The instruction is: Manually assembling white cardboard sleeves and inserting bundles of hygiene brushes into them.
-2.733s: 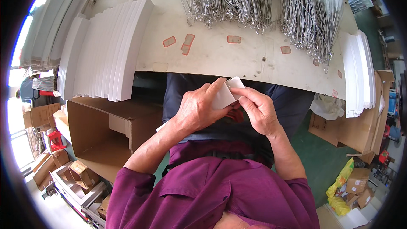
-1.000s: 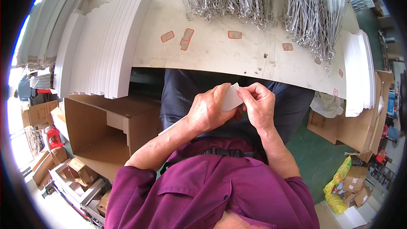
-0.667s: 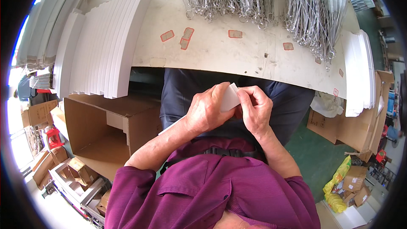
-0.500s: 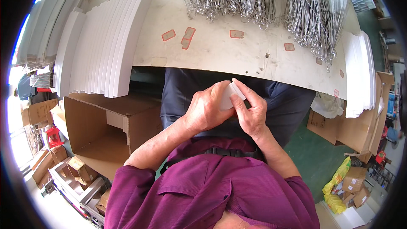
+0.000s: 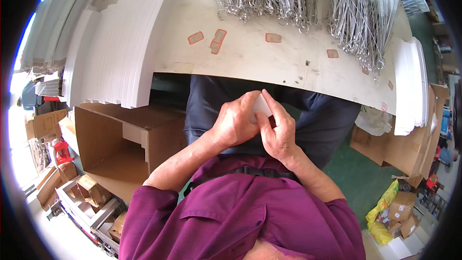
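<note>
Over my lap, just off the near edge of the table [image 5: 231,62], both hands are closed around a small white card piece [image 5: 261,106], perhaps one end of a slim box. My left hand [image 5: 236,119] grips its left side, fingers curled behind it. My right hand [image 5: 279,132] presses the right side, with the thumb on the near face and the index finger along the far edge. Fingers cover much of the piece, so its full shape is hidden.
Stacked white card strips [image 5: 120,48] stand at the table's left, and more white card [image 5: 410,86] at its right end. Bundles of looped wire-handled brushes [image 5: 274,0] lie along the back. Cardboard boxes [image 5: 113,139] stand below on both sides.
My right hand has shifted slightly left, closer to my left hand, and its thumb has moved across the white piece. Less of the piece shows now. The view has shifted a little.
</note>
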